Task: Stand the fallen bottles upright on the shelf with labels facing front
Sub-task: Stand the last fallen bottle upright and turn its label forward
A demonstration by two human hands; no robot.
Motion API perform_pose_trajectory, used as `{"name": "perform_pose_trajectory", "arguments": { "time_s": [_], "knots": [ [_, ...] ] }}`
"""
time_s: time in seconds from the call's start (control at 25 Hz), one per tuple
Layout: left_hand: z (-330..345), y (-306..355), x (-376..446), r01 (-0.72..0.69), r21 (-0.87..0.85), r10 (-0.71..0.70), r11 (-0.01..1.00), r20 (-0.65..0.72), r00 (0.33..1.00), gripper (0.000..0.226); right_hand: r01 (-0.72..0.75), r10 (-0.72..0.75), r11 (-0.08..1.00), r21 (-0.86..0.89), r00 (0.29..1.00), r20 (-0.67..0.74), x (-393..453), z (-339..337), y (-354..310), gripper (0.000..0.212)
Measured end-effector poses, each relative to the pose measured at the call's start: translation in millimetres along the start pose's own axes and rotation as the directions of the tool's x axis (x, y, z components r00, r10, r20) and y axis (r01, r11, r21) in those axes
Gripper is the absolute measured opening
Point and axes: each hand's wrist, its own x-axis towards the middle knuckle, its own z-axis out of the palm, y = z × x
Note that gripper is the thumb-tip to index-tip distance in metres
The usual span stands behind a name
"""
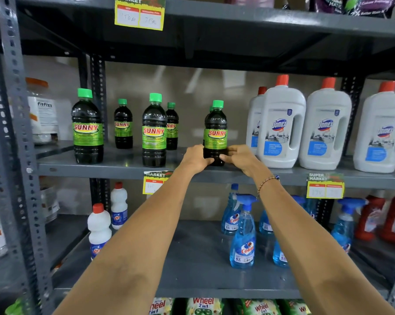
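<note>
A dark Sunny bottle with a green cap stands upright near the front edge of the middle grey shelf, its green label facing me. My left hand grips its base from the left and my right hand grips it from the right. A second green cap peeks out just behind it. Further left stand several more Sunny bottles, upright with labels to the front: one at the far left, one in the middle, two smaller-looking ones behind. No bottle lies on its side in view.
White Domex jugs with red caps crowd the shelf right of my hands. Below are blue Colin spray bottles and white red-capped bottles. A perforated steel upright runs down the left. Price tags hang on the shelf edges.
</note>
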Motion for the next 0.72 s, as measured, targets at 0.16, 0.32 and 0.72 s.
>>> {"name": "perform_pose_trajectory", "arguments": {
  "time_s": [0.16, 0.32, 0.72],
  "knots": [
    [0.2, -3.9, -6.1, -0.005, -0.056, 0.003, 0.998, -0.028, 1.000, 0.040, 0.028, -0.027, 1.000, -0.008, 0.999, 0.032, -12.8, -3.3, -2.4, 0.040],
    [-4.1, -4.8, -16.9, -0.051, -0.066, 0.048, 0.997, -0.044, 0.998, 0.043, 0.035, -0.035, 0.999, 0.013, 0.998, 0.057, -28.2, -6.7, -4.5, 0.042],
    [-6.8, -4.2, -35.9, -0.090, -0.108, 0.083, 0.990, -0.065, 0.994, 0.048, 0.052, -0.054, 0.998, 0.029, 0.996, 0.071, -50.6, -5.4, -9.5, 0.042]
  ]
}}
